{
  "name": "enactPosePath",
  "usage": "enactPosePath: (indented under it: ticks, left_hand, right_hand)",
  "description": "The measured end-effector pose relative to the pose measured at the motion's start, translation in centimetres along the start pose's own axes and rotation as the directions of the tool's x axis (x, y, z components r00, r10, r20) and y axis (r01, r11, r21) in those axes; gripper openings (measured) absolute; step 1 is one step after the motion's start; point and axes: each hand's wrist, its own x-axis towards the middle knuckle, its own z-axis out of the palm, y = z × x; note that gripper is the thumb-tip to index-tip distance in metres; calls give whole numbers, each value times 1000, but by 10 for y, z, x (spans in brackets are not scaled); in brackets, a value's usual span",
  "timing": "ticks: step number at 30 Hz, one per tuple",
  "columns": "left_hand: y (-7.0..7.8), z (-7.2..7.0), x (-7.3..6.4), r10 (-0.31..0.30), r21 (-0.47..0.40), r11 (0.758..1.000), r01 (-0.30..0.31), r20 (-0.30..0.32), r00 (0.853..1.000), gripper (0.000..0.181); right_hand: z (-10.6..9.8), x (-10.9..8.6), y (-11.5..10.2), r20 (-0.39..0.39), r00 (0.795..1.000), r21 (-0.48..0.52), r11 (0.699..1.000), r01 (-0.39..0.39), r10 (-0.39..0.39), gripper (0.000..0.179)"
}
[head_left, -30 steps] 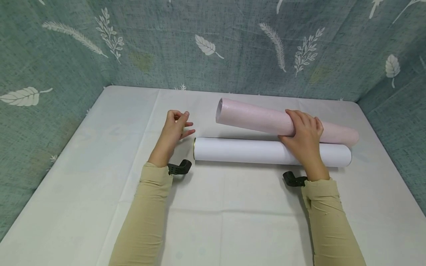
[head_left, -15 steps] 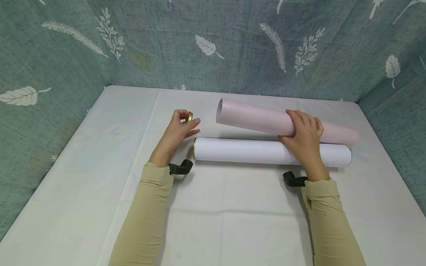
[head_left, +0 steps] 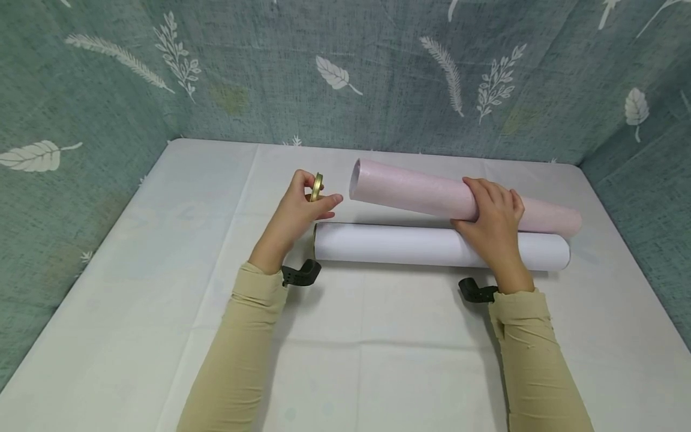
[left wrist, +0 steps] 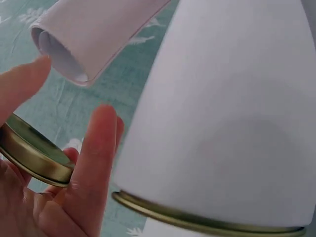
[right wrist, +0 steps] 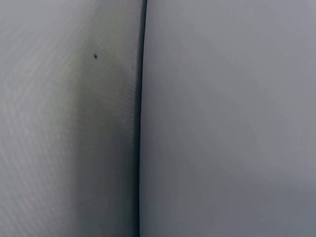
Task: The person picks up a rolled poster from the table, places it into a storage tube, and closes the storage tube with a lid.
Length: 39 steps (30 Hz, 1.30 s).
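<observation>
My left hand (head_left: 293, 217) holds a round gold lid (head_left: 317, 187) in its curled fingers, left of a pink tube (head_left: 410, 187). In the left wrist view the lid (left wrist: 39, 160) is apart from the tube's open end (left wrist: 59, 59), inside which something pale shows. My right hand (head_left: 493, 225) grips the pink tube from above, its thumb on the near side. Between that tube and me lies a white tube (head_left: 388, 245), a gold rim (left wrist: 197, 219) round its left end. The right wrist view shows only the white tube's side (right wrist: 227, 118) and the cloth; no hand is visible there.
Both tubes lie on a table with a white cloth (head_left: 345, 366). A green curtain with white leaf prints (head_left: 378, 90) hangs behind it and along both sides. Black wrist-camera mounts (head_left: 302, 273) jut from both wrists near the white tube.
My left hand has moved right, toward the pink tube's open end, and the gold lid in its fingers has come into sight. My right hand and both tubes have stayed in place.
</observation>
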Motion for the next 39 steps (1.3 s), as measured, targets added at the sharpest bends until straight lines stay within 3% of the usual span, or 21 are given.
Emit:
enactPosePath:
  ticks: [9,15,20,25,30,34,39]
  left_hand:
    - [-10,8,8,20,11,1000,-21,20,1000,50]
    - [-22,13,16,51,35,998,-50,-28,998,55]
    - [-17,18,12,50,87,995,-47,-34,998,57]
    - [-6,24,5,74,68,995,-72,-29,997,49]
    - [-12,26,10,103,122,987,-103,5,995,57]
    - [-24,26,16,144,255,956,-144,16,989,62]
    - [-29,28,18,223,424,881,-212,25,975,61]
  right_hand:
    - [0,0,0,0,1000,-1,1000,-2,2,66]
    - [1,-1,1,-11,1000,11,1000,5,-5,66]
    - [2,-1,1,-27,999,11,1000,22,-22,66]
    - [2,-1,1,-37,999,10,1000,29,-29,65]
    - [1,0,-1,-40,999,10,999,35,-34,66]
    - [1,-1,-1,-39,999,8,999,35,-34,66]
    - [0,-1,-1,-36,999,5,999,33,-32,67]
